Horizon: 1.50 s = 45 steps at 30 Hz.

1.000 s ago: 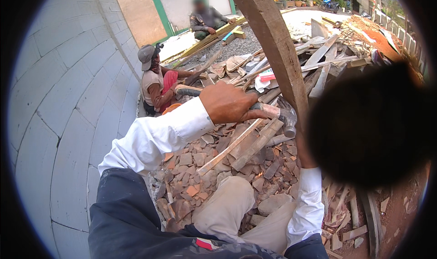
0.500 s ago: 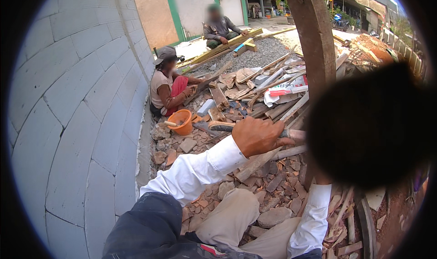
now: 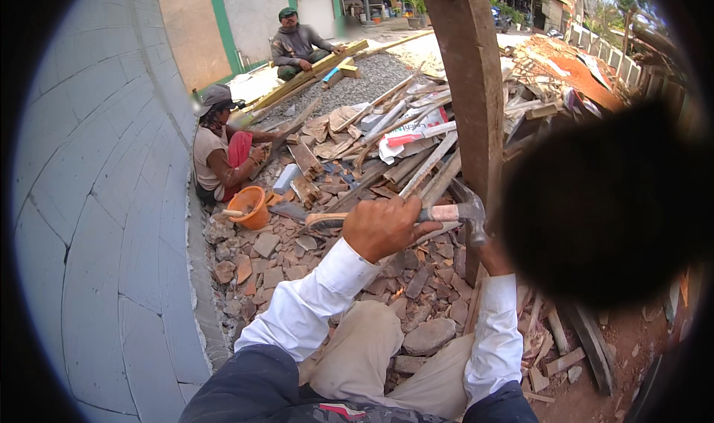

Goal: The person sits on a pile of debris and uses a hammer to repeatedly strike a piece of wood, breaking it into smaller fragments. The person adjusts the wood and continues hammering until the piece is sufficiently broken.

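Observation:
My left hand [image 3: 383, 226] is closed around the handle of a claw hammer [image 3: 471, 212], which lies nearly level, its metal head to the right and its handle end to the left. The hammer head is in front of the lower part of an upright brown timber [image 3: 476, 88]. My right hand [image 3: 494, 256] is just below the head, next to the timber. Its fingers are mostly hidden, so whether it grips the timber cannot be made out. Broken tiles and stones [image 3: 431, 336] lie around my bent knees.
A grey block wall [image 3: 104, 222] rises at the left. An orange bucket [image 3: 249, 206] stands beside a seated person [image 3: 223, 148]; another person [image 3: 299, 47] sits farther back by long timbers [image 3: 327, 65]. Scrap wood [image 3: 416, 172] is piled ahead. A dark blur covers the right side.
The scene has shifted left in the picture. The hammer head, hidden behind the dark blur before, now shows beside the timber, and more of my right hand is visible. My left hand keeps its grip.

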Motion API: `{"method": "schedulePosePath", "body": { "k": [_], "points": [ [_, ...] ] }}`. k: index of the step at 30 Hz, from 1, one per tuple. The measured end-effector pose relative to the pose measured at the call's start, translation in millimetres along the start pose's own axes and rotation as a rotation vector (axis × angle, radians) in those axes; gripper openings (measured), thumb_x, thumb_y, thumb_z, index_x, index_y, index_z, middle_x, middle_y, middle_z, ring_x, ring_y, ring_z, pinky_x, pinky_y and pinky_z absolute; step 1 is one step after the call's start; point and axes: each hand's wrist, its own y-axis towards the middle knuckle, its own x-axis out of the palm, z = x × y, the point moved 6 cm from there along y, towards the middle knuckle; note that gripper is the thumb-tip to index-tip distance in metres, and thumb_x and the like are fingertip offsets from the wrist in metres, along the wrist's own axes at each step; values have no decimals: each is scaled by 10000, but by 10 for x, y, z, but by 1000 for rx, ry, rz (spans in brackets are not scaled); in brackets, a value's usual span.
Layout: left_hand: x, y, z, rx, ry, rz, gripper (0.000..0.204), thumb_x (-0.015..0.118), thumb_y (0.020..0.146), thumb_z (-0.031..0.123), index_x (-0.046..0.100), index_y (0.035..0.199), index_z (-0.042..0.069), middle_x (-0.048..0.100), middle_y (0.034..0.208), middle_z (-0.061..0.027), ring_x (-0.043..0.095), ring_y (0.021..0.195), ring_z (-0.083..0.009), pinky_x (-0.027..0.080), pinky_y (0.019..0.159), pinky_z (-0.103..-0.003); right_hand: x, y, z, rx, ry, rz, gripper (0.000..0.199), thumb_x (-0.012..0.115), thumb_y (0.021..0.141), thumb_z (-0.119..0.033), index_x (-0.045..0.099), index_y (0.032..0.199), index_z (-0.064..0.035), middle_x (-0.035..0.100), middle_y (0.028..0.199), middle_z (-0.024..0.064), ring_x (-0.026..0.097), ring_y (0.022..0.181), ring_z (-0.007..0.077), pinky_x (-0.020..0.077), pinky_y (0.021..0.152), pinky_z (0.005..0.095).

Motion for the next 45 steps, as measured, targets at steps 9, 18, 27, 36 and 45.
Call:
{"method": "schedulePosePath", "body": {
  "k": [9,18,27,36,45],
  "points": [
    [-316,400,-136,159,-27,-547,618,450,974,658,649,964,73,677,710,-175,681,682,-397,516,583,-515,-82,-39,-61,53,2,-99,418,788,842,-198,521,1119,-38,713,938,249,701,910,439,547,723,462],
    [-486,637,-67,215,-28,-705,606,502,966,637,706,990,66,686,775,-198,676,757,-420,536,684,-525,-180,-55,-73,113,83,-102,405,790,847,-207,525,1112,-53,707,914,238,700,920,437,543,727,456],
    [-493,999,57,333,-41,-804,630,522,965,632,730,927,39,701,811,-198,688,777,-405,538,698,-512,-285,-57,26,87,100,-45,418,797,841,-196,523,1120,-46,701,927,238,693,907,447,535,724,465],
    [-284,712,138,204,-19,-473,559,536,946,636,608,863,89,646,647,-136,651,599,-380,490,526,-491,-342,-18,134,-2,-106,156,410,796,807,-134,546,1116,-35,718,936,227,722,890,395,549,762,423],
    [252,222,218,-27,-105,-62,505,615,910,605,611,859,103,638,693,-78,662,624,-307,492,508,-425,-347,77,50,72,90,86,397,782,822,-131,553,1126,-17,719,949,231,727,888,386,548,760,423]
  ]
}}
